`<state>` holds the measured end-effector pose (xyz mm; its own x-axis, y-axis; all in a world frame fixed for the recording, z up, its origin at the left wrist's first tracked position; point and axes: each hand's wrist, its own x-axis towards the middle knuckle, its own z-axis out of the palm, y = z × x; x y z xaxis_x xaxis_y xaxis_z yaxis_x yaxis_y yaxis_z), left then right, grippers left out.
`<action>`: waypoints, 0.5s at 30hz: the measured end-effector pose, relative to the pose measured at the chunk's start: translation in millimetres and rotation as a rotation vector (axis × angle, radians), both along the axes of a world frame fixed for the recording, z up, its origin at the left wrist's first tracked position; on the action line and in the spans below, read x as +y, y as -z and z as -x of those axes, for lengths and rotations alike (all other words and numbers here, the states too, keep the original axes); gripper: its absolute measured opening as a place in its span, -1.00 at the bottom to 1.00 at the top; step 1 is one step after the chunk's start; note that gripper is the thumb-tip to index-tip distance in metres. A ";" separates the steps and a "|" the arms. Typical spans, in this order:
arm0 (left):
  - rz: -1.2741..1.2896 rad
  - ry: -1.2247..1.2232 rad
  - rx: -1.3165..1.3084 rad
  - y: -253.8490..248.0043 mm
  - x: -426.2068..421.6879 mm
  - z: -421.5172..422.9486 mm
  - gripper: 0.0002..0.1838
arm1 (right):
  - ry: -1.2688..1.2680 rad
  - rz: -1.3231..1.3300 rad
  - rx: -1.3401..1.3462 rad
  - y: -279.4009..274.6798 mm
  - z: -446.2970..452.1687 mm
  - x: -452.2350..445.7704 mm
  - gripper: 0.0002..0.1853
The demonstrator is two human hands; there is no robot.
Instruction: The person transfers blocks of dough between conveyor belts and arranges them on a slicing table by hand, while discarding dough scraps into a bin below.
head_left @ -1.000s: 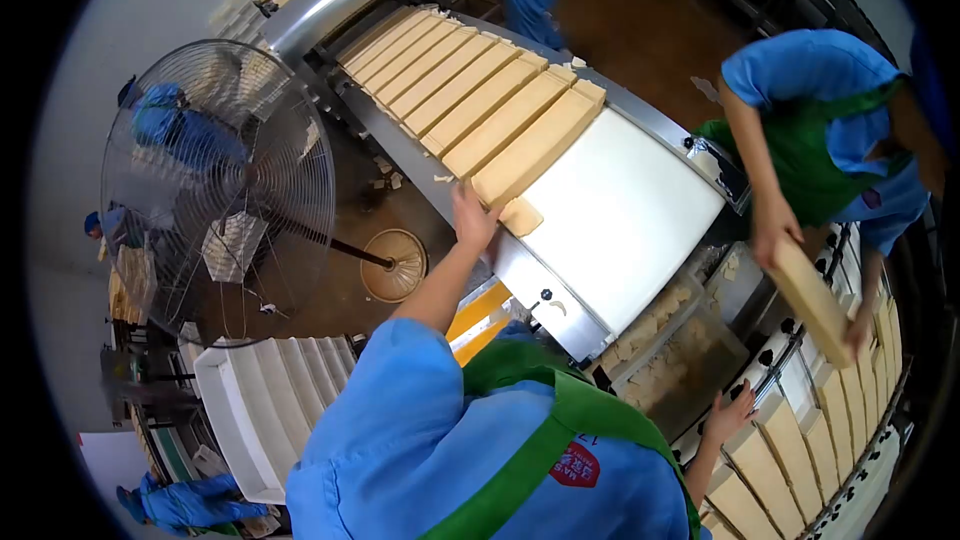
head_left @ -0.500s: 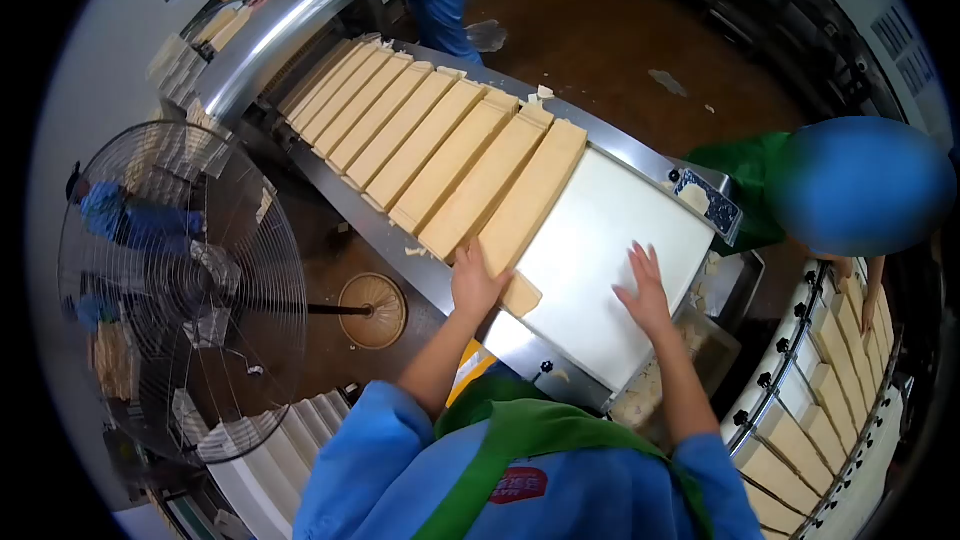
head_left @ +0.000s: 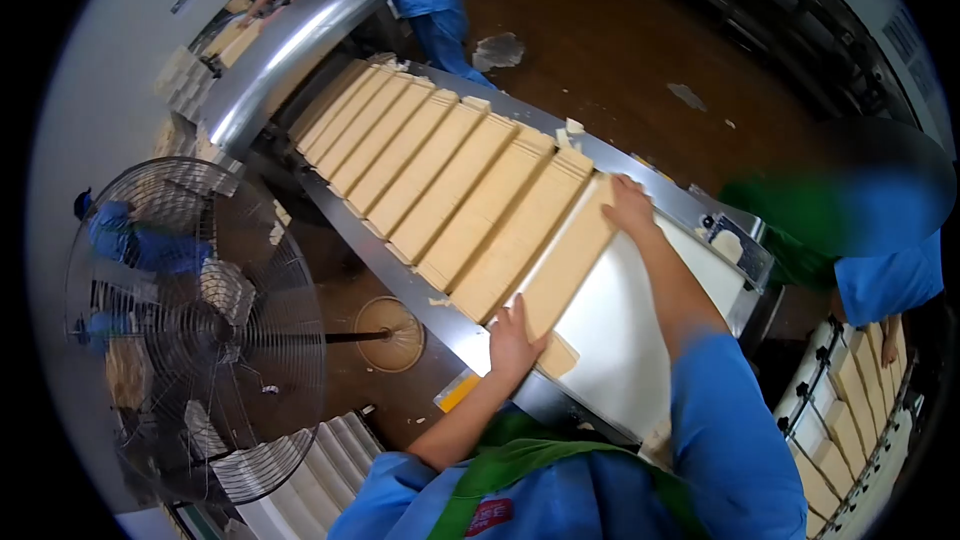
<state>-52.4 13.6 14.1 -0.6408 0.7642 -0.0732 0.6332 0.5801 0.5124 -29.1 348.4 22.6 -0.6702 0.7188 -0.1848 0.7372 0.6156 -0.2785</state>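
Between both hands [head_left: 514, 345] lies a pale slab [head_left: 568, 265], held by its ends.

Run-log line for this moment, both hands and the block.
left hand: grips near end of pale block | right hand: grips its far end | block row: alongside, strip of white surface visible between

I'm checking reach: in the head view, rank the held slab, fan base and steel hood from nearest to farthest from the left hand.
1. Held slab: touching the left hand.
2. Fan base: to its left.
3. Steel hood: farthest, upper left.
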 end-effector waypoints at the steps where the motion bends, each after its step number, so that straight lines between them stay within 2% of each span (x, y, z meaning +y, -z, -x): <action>1: -0.003 0.027 -0.052 -2.0 -1.0 0.1 -0.02 | 0.027 -0.063 -0.024 -0.5 -14.4 -1.0 -0.29; 4: 0.035 0.149 -0.075 -10.7 -0.1 -12.4 -0.06 | 0.063 -0.228 0.140 1.0 -99.1 -7.9 -0.37; 5: 0.040 0.219 -0.083 -19.4 0.0 -19.2 -0.06 | 0.079 -0.344 0.099 -6.0 -132.4 -19.2 -0.38; 8: 0.062 0.428 -0.115 -21.9 3.5 -29.8 -0.02 | 0.266 -0.385 0.027 -20.0 -226.0 -62.7 -0.35; 10: 0.063 0.459 -0.008 -8.2 9.7 -27.8 0.01 | 0.550 -0.172 0.220 -16.8 -287.6 -95.4 -0.25; 11: 0.189 0.381 -0.133 -24.9 17.8 -27.6 0.07 | 0.661 -0.047 0.357 -3.6 -305.3 -112.4 -0.15; 12: 0.284 0.404 -0.218 -6.5 22.4 -25.0 0.13 | 0.779 0.068 0.506 7.1 -315.6 -138.0 -0.05; 13: 0.348 0.402 -0.118 -0.6 27.9 -30.0 0.16 | 0.777 0.058 0.551 -7.9 -312.8 -166.2 0.10; 14: 0.357 0.449 0.041 1.2 33.6 -28.1 0.19 | 0.836 0.389 0.503 -30.1 -311.0 -177.0 0.21; 15: 0.322 0.477 -0.022 12.4 38.3 -17.0 0.20 | 0.690 0.180 0.401 -10.1 -312.1 -192.7 0.25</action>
<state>-35.4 51.9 1.7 -0.2261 0.9052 -0.3598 0.8542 0.3618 0.3734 283.0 155.7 32.6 -0.1279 0.9758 -0.1775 0.7573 -0.0195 -0.6528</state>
